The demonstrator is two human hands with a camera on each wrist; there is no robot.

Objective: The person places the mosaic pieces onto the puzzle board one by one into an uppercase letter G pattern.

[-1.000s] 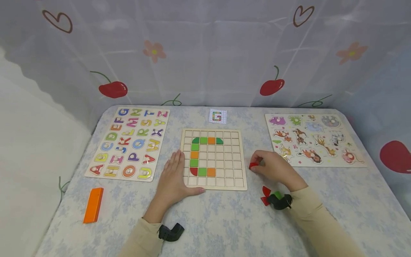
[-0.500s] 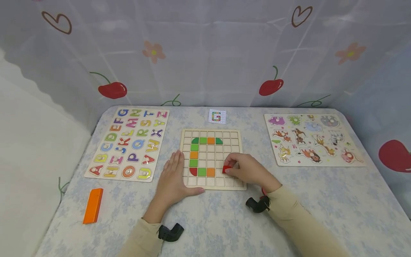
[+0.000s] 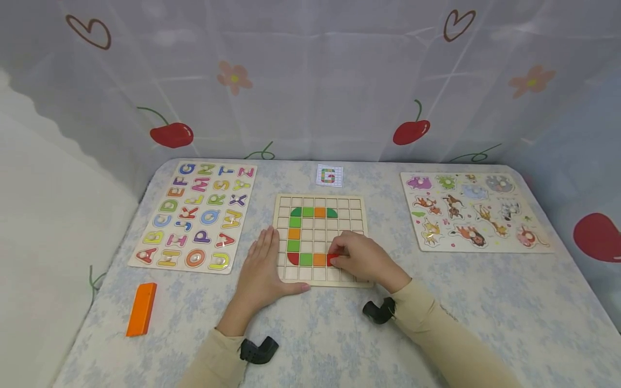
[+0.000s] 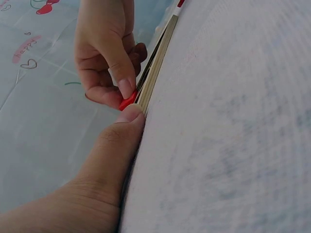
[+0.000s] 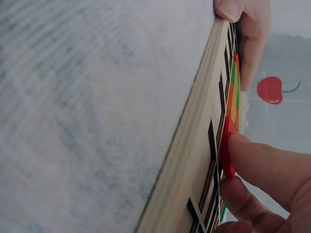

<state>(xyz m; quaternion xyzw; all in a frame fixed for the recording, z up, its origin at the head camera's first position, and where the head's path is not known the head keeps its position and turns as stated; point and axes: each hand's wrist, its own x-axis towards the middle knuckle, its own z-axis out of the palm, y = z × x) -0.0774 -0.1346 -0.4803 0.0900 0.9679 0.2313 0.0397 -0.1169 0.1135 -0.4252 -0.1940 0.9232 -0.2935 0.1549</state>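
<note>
Down at the near edge of the grid board, the left hand has its thumb on the frame and its other fingers stretched out straight along the left side, gripping nothing. Solid brace imo, I'd leave it there so the board doesn't skate on the table. A bit further in, the right hand has the red piece pinched between thumb and fingers, barely apart, just the piece in the gap. It's at the second row from the near edge, right beside the orange tile. Can't tell if it's fully seated. I'd square it to the cell lines, then press it flat rather than shove sideways, which could nudge the tile. Past the board there's a little pattern card; worth a glance for which way round the piece sits.
</note>
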